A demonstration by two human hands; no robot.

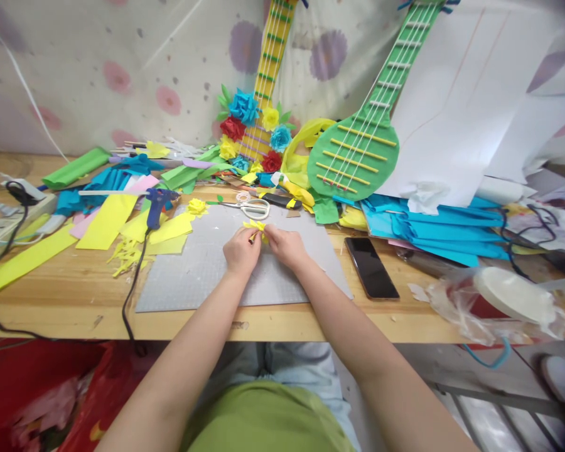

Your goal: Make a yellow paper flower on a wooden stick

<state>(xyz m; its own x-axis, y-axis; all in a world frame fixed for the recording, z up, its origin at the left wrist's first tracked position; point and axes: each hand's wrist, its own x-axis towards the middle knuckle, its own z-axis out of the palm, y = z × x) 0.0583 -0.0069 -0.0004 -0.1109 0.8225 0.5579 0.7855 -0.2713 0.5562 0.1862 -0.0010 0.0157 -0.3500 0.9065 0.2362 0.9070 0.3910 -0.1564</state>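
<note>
A small yellow paper flower [254,225] is held between my two hands, above the grey cutting mat [193,276]. My left hand [242,251] is closed with its fingertips on the flower's left side and base. From the right, my right hand [285,246] pinches the flower's edge. Just beyond the hands lie white-handled scissors [254,208] and a black and yellow cutter [282,201]. Another yellow paper flower [197,207] rests at the mat's back left. The fingertips partly hide the held flower.
A blue glue gun [155,207] lies on yellow paper at the left, its cord crossing the table. At the right are a phone [371,268] and a plastic-wrapped roll [513,295]. Behind stand a green paper instrument [353,157] and a flowered yellow one [267,69].
</note>
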